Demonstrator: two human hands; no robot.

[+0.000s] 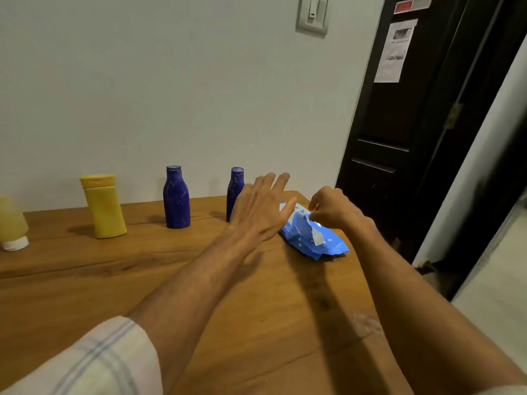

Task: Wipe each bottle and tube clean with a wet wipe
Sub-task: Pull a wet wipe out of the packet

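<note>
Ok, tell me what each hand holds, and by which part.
The right hand pinches the wipe pack at its top, near the white flap. The left hand is open by the pack, holding nothing.

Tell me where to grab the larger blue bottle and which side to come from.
Grip the larger blue bottle round its wide body, below the narrow neck, coming from the front. It stands upright near the wall, with bare table before it. The open left hand, by the wipe pack, is nearest.
</note>
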